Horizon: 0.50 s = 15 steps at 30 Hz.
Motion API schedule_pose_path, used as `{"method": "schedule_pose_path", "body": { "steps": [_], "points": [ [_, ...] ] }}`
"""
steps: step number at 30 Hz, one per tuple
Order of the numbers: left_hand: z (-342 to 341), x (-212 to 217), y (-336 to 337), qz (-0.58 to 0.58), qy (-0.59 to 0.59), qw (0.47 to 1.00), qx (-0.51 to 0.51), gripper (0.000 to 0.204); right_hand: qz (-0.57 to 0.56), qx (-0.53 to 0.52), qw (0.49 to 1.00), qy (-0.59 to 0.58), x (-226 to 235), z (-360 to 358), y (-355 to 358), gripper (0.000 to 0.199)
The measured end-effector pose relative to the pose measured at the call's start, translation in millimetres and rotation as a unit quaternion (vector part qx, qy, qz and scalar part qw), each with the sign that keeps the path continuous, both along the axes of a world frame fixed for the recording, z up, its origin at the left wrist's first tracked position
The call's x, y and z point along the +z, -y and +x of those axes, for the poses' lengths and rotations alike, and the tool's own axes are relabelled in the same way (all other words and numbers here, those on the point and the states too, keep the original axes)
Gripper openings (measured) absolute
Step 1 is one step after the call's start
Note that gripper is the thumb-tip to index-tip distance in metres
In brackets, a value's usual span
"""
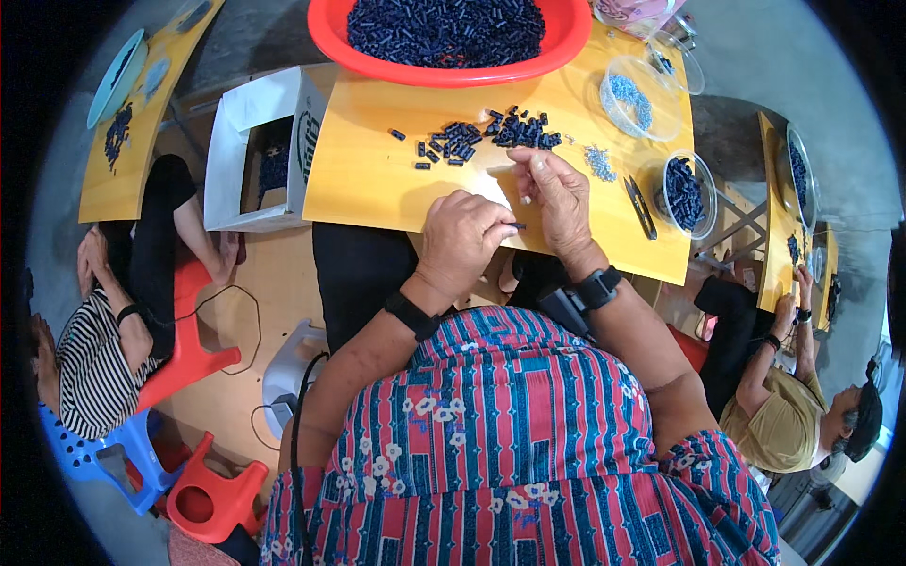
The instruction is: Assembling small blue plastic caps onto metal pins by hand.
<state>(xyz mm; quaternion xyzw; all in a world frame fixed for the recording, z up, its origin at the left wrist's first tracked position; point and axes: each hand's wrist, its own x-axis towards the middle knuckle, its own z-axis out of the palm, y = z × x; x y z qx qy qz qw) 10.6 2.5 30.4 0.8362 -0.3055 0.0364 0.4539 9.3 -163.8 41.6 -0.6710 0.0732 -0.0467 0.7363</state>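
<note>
My left hand (462,241) pinches a small dark blue plastic piece (518,225) at its fingertips, over the near edge of the yellow wooden table (377,179). My right hand (559,196) is close beside it, fingers curled, thumb and forefinger meeting at a small part I cannot make out. A loose pile of the same dark pieces (491,137) lies on the table just beyond both hands. A few small silvery parts (596,160) lie to the right of the pile.
A red basin (340,42) full of dark pieces stands at the table's far edge. Clear tubs (642,104) (687,193) and a dark tool (642,208) sit at right. A white carton (255,151) stands left. Other people sit at left and right, with plastic stools (193,340).
</note>
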Motion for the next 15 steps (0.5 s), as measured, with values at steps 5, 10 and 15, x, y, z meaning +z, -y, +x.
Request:
{"method": "schedule_pose_path", "body": {
  "steps": [5,10,15],
  "points": [
    [1.2,-7.2,1.3,-0.098,-0.067,0.992,0.043,0.01,-0.134,0.072,0.988,-0.018,2.9,-23.4,18.4,0.016],
    [-0.8,-3.2,2.0,-0.107,-0.058,0.991,0.048,0.01,-0.112,0.07,0.99,-0.039,3.2,-34.2,17.4,0.013],
    [-0.8,-3.2,1.3,-0.103,-0.08,0.99,0.052,0.011,-0.098,0.066,0.993,-0.032,3.1,-35.5,13.5,0.013]
  ]
}}
